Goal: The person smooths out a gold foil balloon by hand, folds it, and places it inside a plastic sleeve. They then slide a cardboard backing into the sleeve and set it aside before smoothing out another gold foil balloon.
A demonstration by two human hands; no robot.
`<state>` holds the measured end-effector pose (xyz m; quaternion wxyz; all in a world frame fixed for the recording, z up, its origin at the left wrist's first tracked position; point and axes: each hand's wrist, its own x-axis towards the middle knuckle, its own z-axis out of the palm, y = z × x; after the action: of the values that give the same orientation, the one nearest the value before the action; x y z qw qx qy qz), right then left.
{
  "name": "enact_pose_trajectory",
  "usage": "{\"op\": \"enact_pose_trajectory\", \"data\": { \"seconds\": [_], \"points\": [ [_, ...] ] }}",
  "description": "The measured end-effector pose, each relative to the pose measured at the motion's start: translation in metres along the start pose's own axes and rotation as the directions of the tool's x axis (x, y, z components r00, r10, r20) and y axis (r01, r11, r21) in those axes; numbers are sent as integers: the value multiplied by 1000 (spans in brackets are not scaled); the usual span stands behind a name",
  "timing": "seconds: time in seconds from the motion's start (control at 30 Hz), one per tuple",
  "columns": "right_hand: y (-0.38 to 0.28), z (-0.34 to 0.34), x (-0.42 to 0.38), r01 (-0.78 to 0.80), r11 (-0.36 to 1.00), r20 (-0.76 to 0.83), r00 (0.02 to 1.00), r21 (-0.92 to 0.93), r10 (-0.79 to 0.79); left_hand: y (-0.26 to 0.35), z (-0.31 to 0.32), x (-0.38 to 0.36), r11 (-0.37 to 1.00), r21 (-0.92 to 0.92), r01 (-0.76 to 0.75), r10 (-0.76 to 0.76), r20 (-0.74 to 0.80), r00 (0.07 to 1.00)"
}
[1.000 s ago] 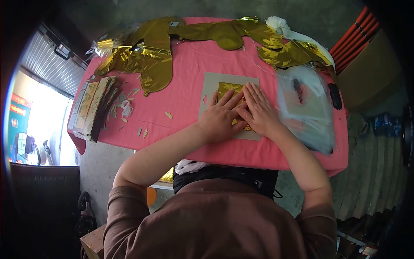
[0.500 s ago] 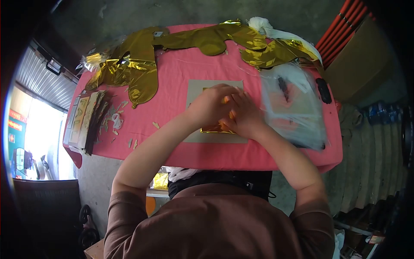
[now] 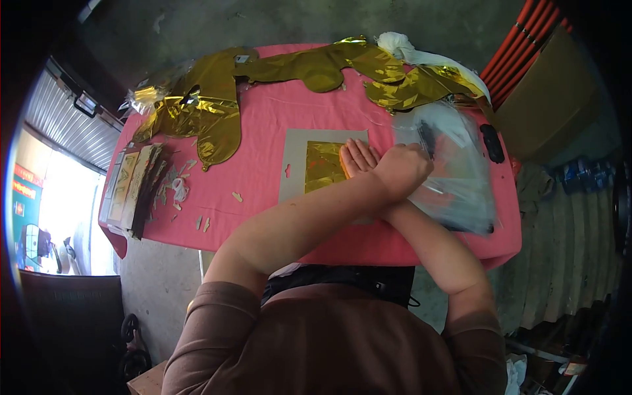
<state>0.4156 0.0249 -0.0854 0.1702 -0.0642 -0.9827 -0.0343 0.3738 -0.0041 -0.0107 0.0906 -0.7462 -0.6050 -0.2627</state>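
My right hand [image 3: 359, 159] lies with its fingers stretched out at the right edge of a folded gold foil piece [image 3: 324, 161]. Something orange [image 3: 343, 162] shows beside its fingers. The foil rests on a grey card [image 3: 296, 148] with a small hang hole. Crossing over my right wrist, my left arm reaches to the right. My left hand [image 3: 407, 170] is closed in a fist at the left edge of a stack of clear plastic bags [image 3: 461, 191]. A blurred slim black object [image 3: 426, 138] is close to its fingers; what the fist holds is hidden.
Gold foil balloons [image 3: 289, 69] spread along the far side of the pink-covered table [image 3: 263, 131]. At left stand a stack of cards [image 3: 131, 187] and small scraps [image 3: 179, 187]. A black object [image 3: 492, 143] lies at the right edge, beyond it a cardboard box [image 3: 559, 92].
My left hand has left the foil and swung right, over my right arm, to the plastic bags. My right hand has flattened out at the foil's edge. The black object has shifted slightly left.
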Motion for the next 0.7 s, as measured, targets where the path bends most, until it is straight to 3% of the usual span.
{"op": "enact_pose_trajectory", "data": {
  "seconds": [0.03, 0.07, 0.13, 0.23, 0.3, 0.33, 0.4, 0.43, 0.5, 0.57, 0.6, 0.67, 0.7],
  "points": [
    [1, 1, -1, 5, 1000, -2, 1000, 4, -5, 2, -3, -1, 993, -44, 111, -114, -73, 991],
    [3, 2, -2, 20, 999, 0, 1000, -28, -20, 0, -2, -1, 993, -39, 113, -116, -74, 990],
    [0, -3, 1, 47, 997, -4, 999, -54, -48, -9, -8, -1, 861, -466, 203, -206, 44, 977],
    [-10, -31, 6, -30, 996, 35, 999, 85, 27, -33, -41, -11, 836, -524, 163, -204, -20, 979],
    [-17, -54, 18, -199, 970, 385, 914, 142, 131, -50, -92, -28, 849, -498, 175, -251, -90, 964],
    [-18, -47, 16, -194, 969, 384, 915, 152, 123, -59, -116, -40, 879, -432, 203, -287, -137, 948],
    [-13, -31, 9, -126, 972, 114, 988, 198, 105, -82, -155, -69, 892, -375, 254, -351, -218, 911],
    [-14, -34, 9, -162, 960, 148, 980, 227, 131, -92, -173, -86, 880, -386, 277, -388, -247, 888],
    [-14, -39, 11, -160, 963, 166, 978, 218, 125, -99, -208, -120, 859, -355, 368, -443, -156, 883],
    [-13, -40, 13, -159, 967, 178, 976, 200, 124, -107, -225, -154, 790, -305, 532, -577, -78, 813],
    [-13, -39, 12, -162, 969, 177, 976, 186, 129, -115, -229, -170, 791, -304, 530, -576, -81, 813],
    [-14, -36, 8, -168, 970, 190, 973, 178, 133, -128, -232, -204, 791, -109, 602, -607, -16, 794],
    [-13, -36, 9, -162, 972, 193, 973, 172, 128, -132, -233, -216, 787, -109, 608, -613, -14, 790]
  ]
}}
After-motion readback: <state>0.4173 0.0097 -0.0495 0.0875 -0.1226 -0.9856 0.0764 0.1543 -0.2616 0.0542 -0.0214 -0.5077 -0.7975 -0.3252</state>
